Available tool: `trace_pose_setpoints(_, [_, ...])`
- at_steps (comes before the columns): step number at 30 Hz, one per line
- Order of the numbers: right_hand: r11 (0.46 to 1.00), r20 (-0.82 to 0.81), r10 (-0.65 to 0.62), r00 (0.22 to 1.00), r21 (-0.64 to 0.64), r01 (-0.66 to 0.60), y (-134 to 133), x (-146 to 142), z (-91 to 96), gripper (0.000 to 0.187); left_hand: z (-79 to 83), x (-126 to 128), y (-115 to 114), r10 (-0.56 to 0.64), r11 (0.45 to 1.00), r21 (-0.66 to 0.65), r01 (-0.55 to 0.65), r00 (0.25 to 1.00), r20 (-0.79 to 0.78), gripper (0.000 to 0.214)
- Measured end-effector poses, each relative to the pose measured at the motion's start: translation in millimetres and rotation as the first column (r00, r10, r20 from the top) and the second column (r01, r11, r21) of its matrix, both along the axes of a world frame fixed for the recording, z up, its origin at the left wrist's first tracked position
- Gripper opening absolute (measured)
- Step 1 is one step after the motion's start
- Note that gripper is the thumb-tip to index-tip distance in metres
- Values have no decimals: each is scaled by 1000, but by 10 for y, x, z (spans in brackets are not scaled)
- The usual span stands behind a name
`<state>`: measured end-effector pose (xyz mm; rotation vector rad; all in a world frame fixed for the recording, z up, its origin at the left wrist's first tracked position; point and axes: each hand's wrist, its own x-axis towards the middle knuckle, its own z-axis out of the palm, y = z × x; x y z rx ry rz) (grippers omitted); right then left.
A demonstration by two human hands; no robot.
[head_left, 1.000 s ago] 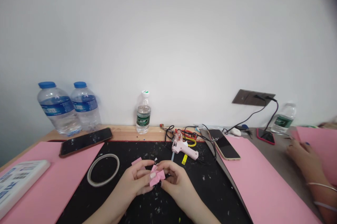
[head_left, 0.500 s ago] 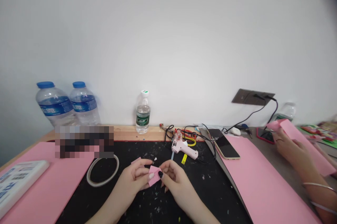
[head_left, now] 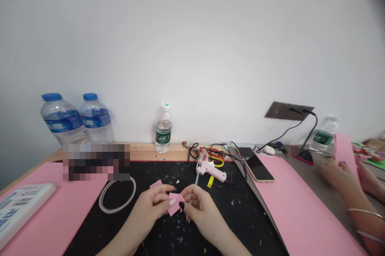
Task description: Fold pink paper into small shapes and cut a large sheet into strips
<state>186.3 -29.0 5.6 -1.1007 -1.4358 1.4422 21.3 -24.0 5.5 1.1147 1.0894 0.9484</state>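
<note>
Both hands are low over the middle of the black mat (head_left: 240, 216) on the tabletop. The left hand (head_left: 152, 204) and the right hand (head_left: 201, 207) meet fingertip to fingertip, and between them sits the pink paper piece (head_left: 174, 199), held just above the mat. The left grip is pinching its left edge with thumb and forefinger. The right grip is pinching the right edge, one dark-painted nail pressed right against the paper.

A small pink scrap (head_left: 155, 184) lies on the mat just behind the left hand. To the left is a ring of tape (head_left: 103, 196), flat on the mat. Behind the hands rests a pink glue gun (head_left: 210, 169), nozzle towards them, in a tangle of cables. Pink sheets flank the mat, one on the left (head_left: 57, 212) and one on the right (head_left: 297, 208). A phone (head_left: 255, 164) lies at the far end of the right one.

Along the wall stand a small green-labelled bottle (head_left: 164, 130) and two large blue-capped bottles (head_left: 76, 119) (the screen of something below them is blurred out).

At the far right, a co-worker's hand (head_left: 339, 172) holds up a pink strip (head_left: 345, 152).
</note>
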Motion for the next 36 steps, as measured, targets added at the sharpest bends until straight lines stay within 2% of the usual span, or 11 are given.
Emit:
trace_pose_setpoints(8, [994, -114, 56, 992, -86, -66, -5, -1, 40, 17, -5, -6, -11, -4, 996, -84, 9, 998, 63, 39])
trace_pose_setpoints(14, [994, -159, 71, 985, -65, -82, 6, 18, -8, 28, -5, -1, -4, -4, 1000, 9, 4, 1000, 11, 36])
trace_pose_setpoints(24, [990, -183, 74, 980, -101, -93, -8, -17, 24, 25, 20, -6, -12, 8, 998, 68, -6, 999, -34, 31])
trace_pose_setpoints(36, [992, -205, 65, 977, -89, -85, -2, -27, -1, 23, 27, 36, -18, 28, 1000, -9, -27, 996, 84, 37])
